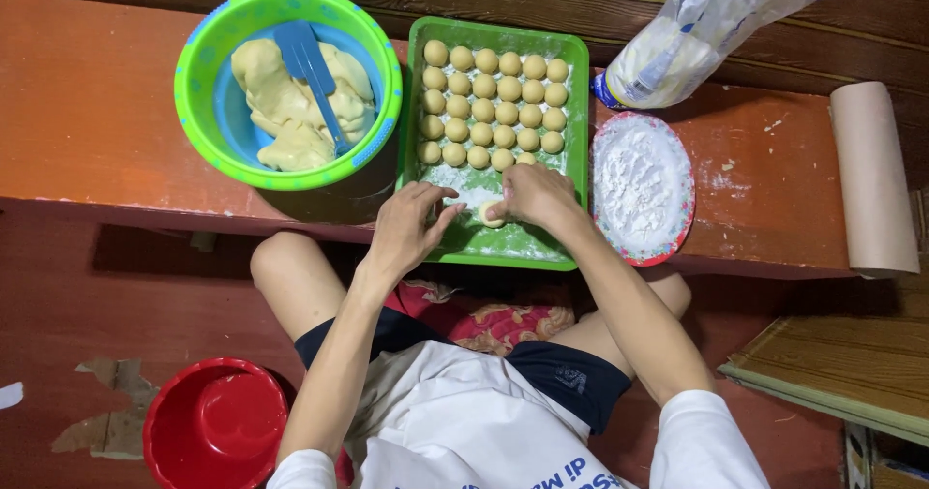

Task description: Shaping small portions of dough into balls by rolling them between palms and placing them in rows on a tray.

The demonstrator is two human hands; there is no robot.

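The right hand (535,194) rests over the near part of a green rectangular tray (579,112), its fingers curled down onto a small pale dough piece (492,215) that lies on the floured tray floor; the fingertips press on it from above. The left hand (411,223) sits just beside it, palm down, fingers loosely spread and bent, the thumb reaching toward the same dough piece; whether it actually touches the piece cannot be told.

Beyond the hands, the far part of the tray holds neat rows of rolled dough balls (494,102), round and tan, dusted with white flour.

To the left of the tray stands a round green bowl (198,54) with a blue inside and blue dots on its rim. It holds a mass of yellow dough (281,112) with a blue spatula (312,63) lying across it.

To the right of the tray lies a round plate (677,237) with a red patterned edge, covered with white flour. Behind it lies a clear plastic bag (692,34) with blue print, part full of white powder, tipped on its side.

At the far right a roll of brown paper (871,175) lies on the orange-red bench (87,112). Below, on the floor by the person's left knee, stands a red bucket (215,421).
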